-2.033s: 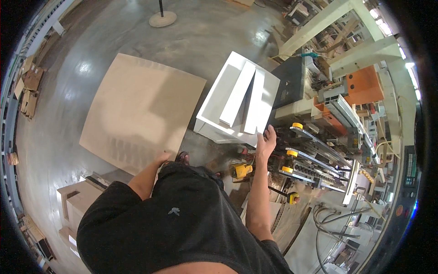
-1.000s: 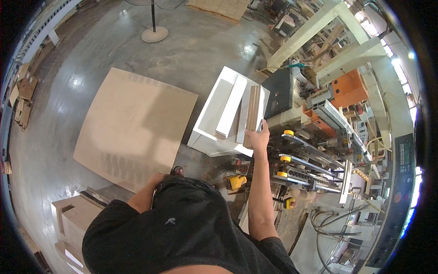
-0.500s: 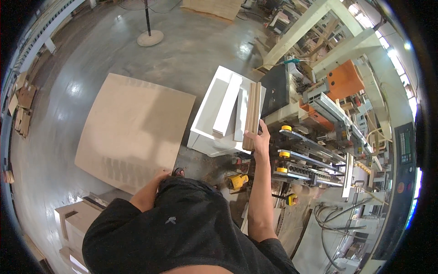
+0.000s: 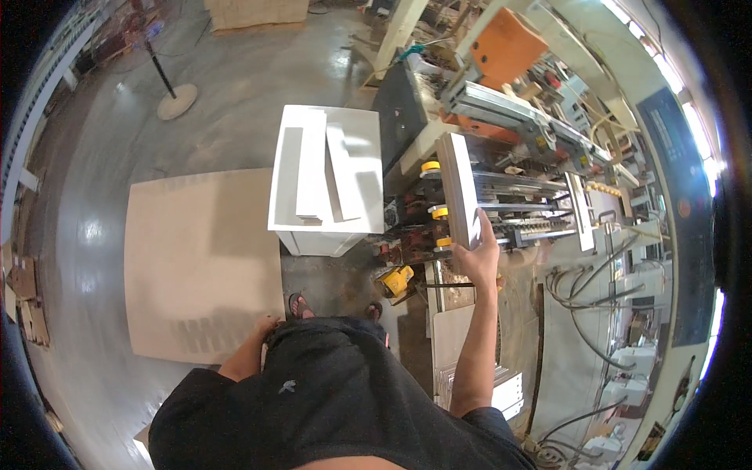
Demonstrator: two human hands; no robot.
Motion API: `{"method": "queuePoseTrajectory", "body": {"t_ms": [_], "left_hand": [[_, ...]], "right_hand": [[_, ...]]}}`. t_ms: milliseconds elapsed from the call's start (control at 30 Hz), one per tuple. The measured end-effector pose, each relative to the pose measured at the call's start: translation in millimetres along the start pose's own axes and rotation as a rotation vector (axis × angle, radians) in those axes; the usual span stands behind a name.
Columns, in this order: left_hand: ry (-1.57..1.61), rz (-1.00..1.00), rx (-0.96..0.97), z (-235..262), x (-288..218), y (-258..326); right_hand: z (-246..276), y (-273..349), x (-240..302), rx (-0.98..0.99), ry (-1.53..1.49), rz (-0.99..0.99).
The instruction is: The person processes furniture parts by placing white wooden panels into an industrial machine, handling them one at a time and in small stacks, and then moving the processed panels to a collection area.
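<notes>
My right hand [image 4: 479, 254] grips the near end of a bundle of long, narrow panel strips [image 4: 460, 188] with white faces and brownish edges. The bundle is held up over the rails [image 4: 521, 207] of the machine on the right, beside its yellow round knobs [image 4: 439, 212]. My left hand [image 4: 268, 324] hangs low by my waist, next to the edge of a large tan board [image 4: 205, 266]. Its fingers are mostly hidden. On a white box-shaped stand [image 4: 364, 129] ahead lie two white strips, one [image 4: 312, 168] wider and one [image 4: 342, 176] narrower and slanted.
Behind the rails rises the machine's orange housing [image 4: 505, 47]. A yellow tool-like object [image 4: 394, 280] lies on the floor near my feet. More pale strips [image 4: 505, 392] are stacked at lower right, near looped cables [image 4: 583, 294]. A post with a round base [image 4: 177, 102] stands far left.
My right hand has lifted the bundle off the white stand and carried it right, over the machine's rails. My view has turned right. The left hand stays low at my waist.
</notes>
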State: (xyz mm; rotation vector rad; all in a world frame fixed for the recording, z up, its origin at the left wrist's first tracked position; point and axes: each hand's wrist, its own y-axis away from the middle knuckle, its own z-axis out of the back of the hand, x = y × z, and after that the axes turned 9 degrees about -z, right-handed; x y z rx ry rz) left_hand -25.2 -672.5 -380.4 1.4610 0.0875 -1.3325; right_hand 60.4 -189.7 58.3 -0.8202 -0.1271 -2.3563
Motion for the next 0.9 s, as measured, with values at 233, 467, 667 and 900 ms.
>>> {"method": "queuePoseTrajectory", "body": {"t_ms": [233,467,667,900], "left_hand": [[-0.045,0.058,-0.091,-19,-71,-28],[0.106,0.094,-0.067,-110,-144,9],[-0.268,0.036,0.097,-170,-84,-6],[0.034,-0.093,-0.216,-206,-151,38]], "right_hand": [[23,-33,-63,-0.001,0.174,-0.065],[25,-33,-79,-0.148,0.082,0.025],[66,-51,-113,-0.135,-0.034,-0.016],[109,-89,-213,-0.225,0.109,-0.053]]}}
